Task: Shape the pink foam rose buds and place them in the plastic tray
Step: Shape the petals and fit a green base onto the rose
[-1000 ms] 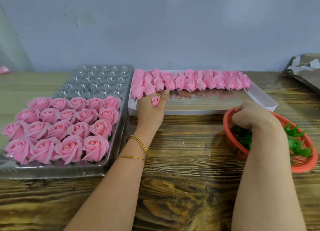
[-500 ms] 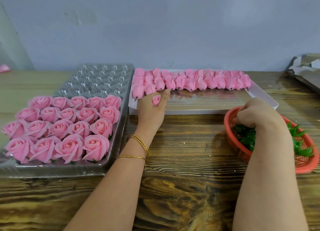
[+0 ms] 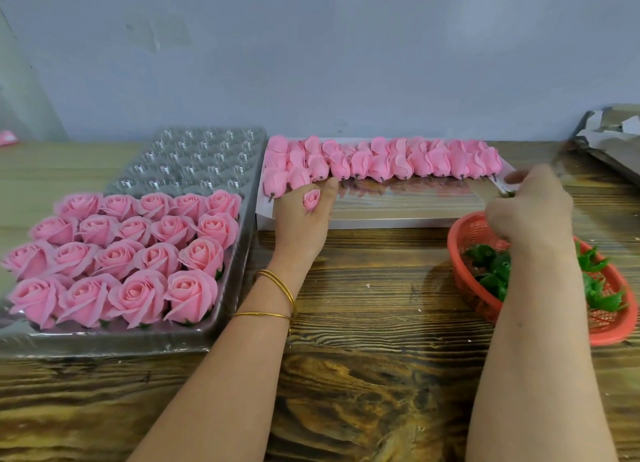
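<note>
Lifting right hand (image 3: 530,208) out of the red plastic basket (image 3: 457,253) over the last second: down among the green calyxes (image 3: 491,274) a second ago, now raised above the basket rim and swung toward the right corner of the white box (image 3: 381,223). Pinching a small green bit at the curled fingertips, likely one green calyx (image 3: 508,194); too motion-blurred to confirm further.

Keeping left hand (image 3: 304,222) where it was, at the left end of the box, with one small rose bud (image 3: 311,200) wedged between its fingers and fingertips reaching the row of unshaped foam buds (image 3: 398,163). No shift in bud or wrist across the three views.

Placing the task's thing, then: in the left hand, over the box's near-left corner, well apart from the clear plastic tray (image 3: 194,163). Tray part filled, opened pink roses (image 3: 138,253) in the near rows, far cells bare.

Reading the change as calyx pickup done, with joining it to the held bud likely next. Shaping and placing in the tray not yet done for this bud.
</note>
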Available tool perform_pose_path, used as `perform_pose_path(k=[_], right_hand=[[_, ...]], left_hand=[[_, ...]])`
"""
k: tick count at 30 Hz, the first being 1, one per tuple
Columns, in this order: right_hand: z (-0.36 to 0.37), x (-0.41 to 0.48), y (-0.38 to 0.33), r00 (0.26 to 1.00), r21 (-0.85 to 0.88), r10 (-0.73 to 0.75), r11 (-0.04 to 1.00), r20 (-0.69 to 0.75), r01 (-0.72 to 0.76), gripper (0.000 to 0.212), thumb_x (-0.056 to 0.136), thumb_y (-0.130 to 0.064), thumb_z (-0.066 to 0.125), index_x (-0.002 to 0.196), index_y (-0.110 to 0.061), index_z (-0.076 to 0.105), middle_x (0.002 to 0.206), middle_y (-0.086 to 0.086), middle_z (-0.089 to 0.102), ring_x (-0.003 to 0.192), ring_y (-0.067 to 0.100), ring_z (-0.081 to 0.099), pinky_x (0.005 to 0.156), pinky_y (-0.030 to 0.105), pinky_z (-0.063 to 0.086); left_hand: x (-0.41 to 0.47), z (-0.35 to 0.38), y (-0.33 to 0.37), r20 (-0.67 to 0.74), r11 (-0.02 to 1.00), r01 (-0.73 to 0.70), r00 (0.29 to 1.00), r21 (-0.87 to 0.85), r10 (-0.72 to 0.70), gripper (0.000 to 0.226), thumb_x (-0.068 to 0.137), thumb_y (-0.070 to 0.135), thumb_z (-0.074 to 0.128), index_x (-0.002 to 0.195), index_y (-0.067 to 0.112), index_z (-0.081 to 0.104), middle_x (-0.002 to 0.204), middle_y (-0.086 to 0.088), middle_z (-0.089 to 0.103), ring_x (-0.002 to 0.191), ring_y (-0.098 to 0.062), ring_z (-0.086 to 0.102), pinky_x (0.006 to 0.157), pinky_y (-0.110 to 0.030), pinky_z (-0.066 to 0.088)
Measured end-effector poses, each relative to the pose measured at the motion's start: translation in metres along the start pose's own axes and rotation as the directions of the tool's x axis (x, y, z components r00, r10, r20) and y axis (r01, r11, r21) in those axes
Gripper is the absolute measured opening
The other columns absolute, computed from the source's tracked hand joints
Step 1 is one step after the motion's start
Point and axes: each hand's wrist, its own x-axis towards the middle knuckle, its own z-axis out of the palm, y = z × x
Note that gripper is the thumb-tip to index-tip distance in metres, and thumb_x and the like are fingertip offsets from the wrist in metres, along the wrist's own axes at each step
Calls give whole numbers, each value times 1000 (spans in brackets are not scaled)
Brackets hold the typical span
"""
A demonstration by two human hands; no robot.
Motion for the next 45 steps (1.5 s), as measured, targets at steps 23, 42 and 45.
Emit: perform_pose_path(k=[23,42,45], right_hand=[[67,-53,-52,801,278,-513,854,309,440,32,80,-10,76,111,-11,66,100,-2,66,92,10,59,73,3,40],[95,-71,-51,720,227,-519,853,461,470,45,72,-14,83,113,-10,64,99,-3,58,91,13,55,72,13,39],[96,-72,-51,724,231,-516,855,457,463,46,72,-14,83,113,-10,63,101,-2,59,94,15,56,79,21,41]], left_hand=[[5,4,-10,-25,998,43,999,-46,-44,47,102,38,41,61,17,53,49,11,56,49,0,55,55,-21,48],[4,0,5,-12,901,170,982,-398,-190,53,100,34,47,49,29,59,67,5,69,80,-13,63,90,-38,49],[3,0,9,9,885,177,981,-431,-192,56,100,32,46,45,29,56,68,3,70,85,-16,64,103,-47,43]])
